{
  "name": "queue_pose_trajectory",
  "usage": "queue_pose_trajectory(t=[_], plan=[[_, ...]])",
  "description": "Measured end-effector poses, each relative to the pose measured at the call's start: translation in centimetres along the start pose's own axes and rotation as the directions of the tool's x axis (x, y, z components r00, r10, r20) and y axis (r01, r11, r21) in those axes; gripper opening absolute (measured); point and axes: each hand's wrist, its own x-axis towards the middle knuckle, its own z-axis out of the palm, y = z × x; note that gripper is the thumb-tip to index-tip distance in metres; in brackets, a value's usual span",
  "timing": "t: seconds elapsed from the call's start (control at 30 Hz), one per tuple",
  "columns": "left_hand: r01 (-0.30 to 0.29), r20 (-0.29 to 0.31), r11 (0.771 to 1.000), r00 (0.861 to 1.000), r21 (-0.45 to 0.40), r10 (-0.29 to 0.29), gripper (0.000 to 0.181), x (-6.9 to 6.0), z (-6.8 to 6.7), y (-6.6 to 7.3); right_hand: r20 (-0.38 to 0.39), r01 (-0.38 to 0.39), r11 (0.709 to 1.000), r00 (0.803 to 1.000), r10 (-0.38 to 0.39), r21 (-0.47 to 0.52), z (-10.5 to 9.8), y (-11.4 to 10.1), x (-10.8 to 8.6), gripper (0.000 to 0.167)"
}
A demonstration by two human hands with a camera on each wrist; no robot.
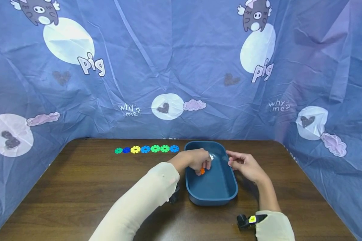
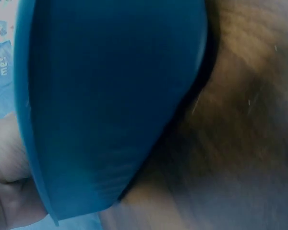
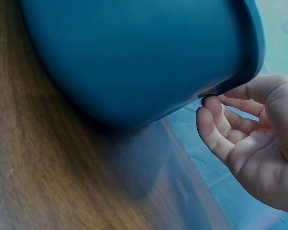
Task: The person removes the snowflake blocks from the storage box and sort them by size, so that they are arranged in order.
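Note:
A deep blue plastic tub (image 1: 211,202) stands on the table. My left hand (image 1: 199,160) reaches down inside it, fingers bent, with a small orange notched disc (image 1: 202,171) pinched at the fingertips. A white disc (image 1: 211,157) lies farther back in the tub, partly hidden by that hand. In the left wrist view the tub's wall (image 2: 110,105) covers most of the left hand. Outside the tub, my right hand (image 1: 247,166) touches its right side near the rim. The right wrist view shows those fingers (image 3: 213,129) loosely bent against the tub's wall (image 3: 134,57).
Along the table's back edge, left of the tub, runs a row of notched plastic discs (image 1: 145,149) in green, blue and yellow. The brown wooden table (image 1: 108,187) meets a blue printed cloth (image 1: 169,73) behind and at both sides.

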Motion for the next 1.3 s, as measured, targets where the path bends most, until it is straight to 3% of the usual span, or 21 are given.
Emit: queue_pose_trajectory(t=[0.17,0.47,0.7,1.03,1.17,1.3], plan=[[-0.017,-0.010,0.996,1.000,-0.087,0.017,0.029,0.5,0.4,0.5,0.008,-0.011,1.000,1.000,0.011,-0.012,-0.1,-0.2,-0.1,0.044],[0.014,-0.019,0.979,1.000,-0.204,-0.018,0.028,1.0,0.9,0.3,0.011,-0.014,1.000,1.000,0.014,0.003,-0.1,-0.3,-0.2,0.045],[0.024,-0.011,0.978,1.000,-0.208,-0.027,0.024,1.1,1.1,0.2,0.015,-0.007,1.000,1.000,0.007,0.004,-0.1,-0.3,-0.2,0.045],[-0.022,-0.030,0.982,0.999,-0.187,0.017,0.017,1.1,1.0,0.2,0.015,-0.007,1.000,1.000,0.007,-0.004,-0.2,-0.2,-0.2,0.045],[-0.032,-0.063,0.971,0.998,-0.236,0.018,0.018,1.0,0.7,0.2,0.014,-0.004,1.000,1.000,0.005,-0.008,-0.2,-0.2,-0.2,0.045],[-0.039,-0.103,0.944,0.995,-0.327,0.005,0.019,0.6,0.1,0.1,0.007,-0.003,1.000,1.000,0.003,-0.012,-0.1,-0.2,-0.1,0.045]])
